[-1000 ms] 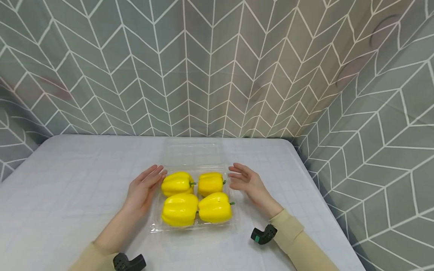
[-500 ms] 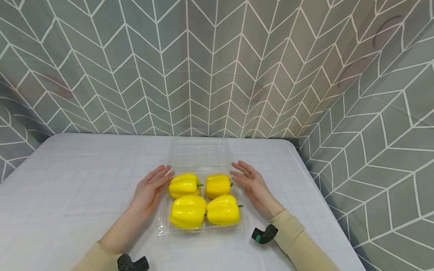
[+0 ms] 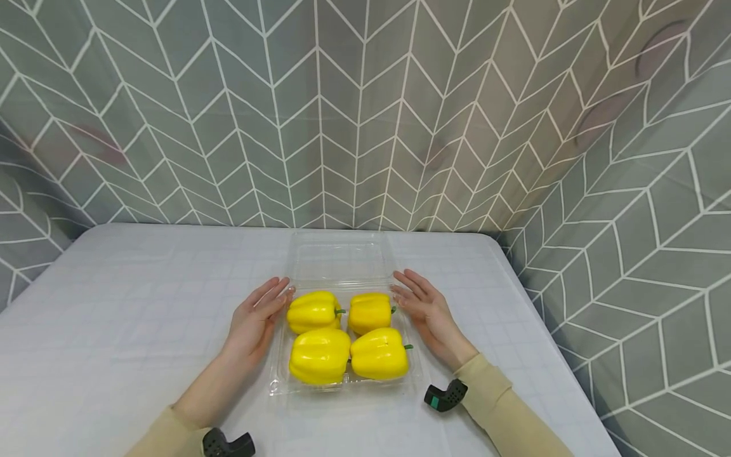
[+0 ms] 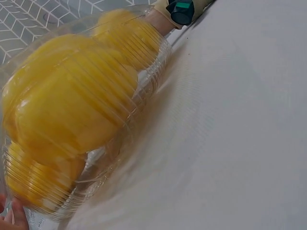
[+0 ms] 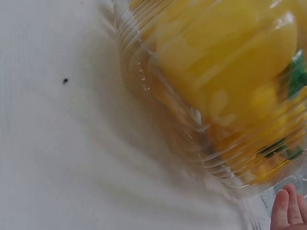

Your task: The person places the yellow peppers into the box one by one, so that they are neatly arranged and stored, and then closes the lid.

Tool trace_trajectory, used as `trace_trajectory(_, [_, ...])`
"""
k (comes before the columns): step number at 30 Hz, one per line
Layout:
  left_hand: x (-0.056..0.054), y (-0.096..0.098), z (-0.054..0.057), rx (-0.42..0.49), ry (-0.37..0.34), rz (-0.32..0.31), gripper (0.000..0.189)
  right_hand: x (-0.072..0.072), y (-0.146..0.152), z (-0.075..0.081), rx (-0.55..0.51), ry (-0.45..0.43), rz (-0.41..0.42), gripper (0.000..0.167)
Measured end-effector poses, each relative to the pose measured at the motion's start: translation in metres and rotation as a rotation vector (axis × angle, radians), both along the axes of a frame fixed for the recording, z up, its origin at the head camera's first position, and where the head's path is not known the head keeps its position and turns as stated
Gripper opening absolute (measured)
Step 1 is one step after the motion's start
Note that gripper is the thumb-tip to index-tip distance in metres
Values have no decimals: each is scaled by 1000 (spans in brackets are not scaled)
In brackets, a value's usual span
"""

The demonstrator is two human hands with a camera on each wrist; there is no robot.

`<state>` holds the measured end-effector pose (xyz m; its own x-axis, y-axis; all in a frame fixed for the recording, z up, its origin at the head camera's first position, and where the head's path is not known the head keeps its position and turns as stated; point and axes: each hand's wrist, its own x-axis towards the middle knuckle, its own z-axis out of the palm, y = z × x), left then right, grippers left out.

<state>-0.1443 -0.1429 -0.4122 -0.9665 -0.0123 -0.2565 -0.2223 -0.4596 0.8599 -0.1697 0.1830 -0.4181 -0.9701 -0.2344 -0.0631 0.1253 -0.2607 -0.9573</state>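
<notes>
A clear plastic clamshell container (image 3: 274, 383) lies open on the table, its lid (image 3: 341, 257) folded back towards the far edge. Several yellow bell peppers (image 3: 320, 357) with green stems sit inside in two rows. My left hand (image 3: 254, 324) is at the container's left side, fingers extended along the wall. On the opposite side, my right hand (image 3: 428, 314) lies along the right wall with straight fingers. In the left wrist view, left fingertips (image 4: 18, 218) show beside the ribbed wall. Right fingertips (image 5: 288, 208) appear at the container's far corner in the right wrist view.
The table (image 3: 143, 304) has a white cloth, and its right edge slopes down past my right arm. Behind it hangs a grey curtain (image 3: 342, 114) with white chevron lines. Black devices (image 3: 445, 396) are worn at both wrists.
The container with its peppers has slid to the right, mostly during the first half second. My left hand moved right along with it; my right hand stayed nearly in place.
</notes>
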Motion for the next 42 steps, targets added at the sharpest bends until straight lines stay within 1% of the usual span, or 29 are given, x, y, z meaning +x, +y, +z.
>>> trace_trajectory(8, [0,1,0,-2,5,19,58,0,0,-1,-4,15,12,69])
trace_trajectory(13, [-1,2,-2,-19,-3,23,59,0,0,-1,-14,19,10,67])
trace_trajectory(21, [-1,1,-3,-22,5,25,58,0,1,-3,5,37,11,67])
trace_trajectory(27, [0,1,-1,-19,13,33,57,0,1,-2,-2,52,14,68])
trace_trajectory(36, [0,2,1,-16,6,40,56,1,0,-1,-15,59,7,65])
trace_trajectory(42, [0,2,1,-17,9,44,56,0,0,-1,-10,65,5,68])
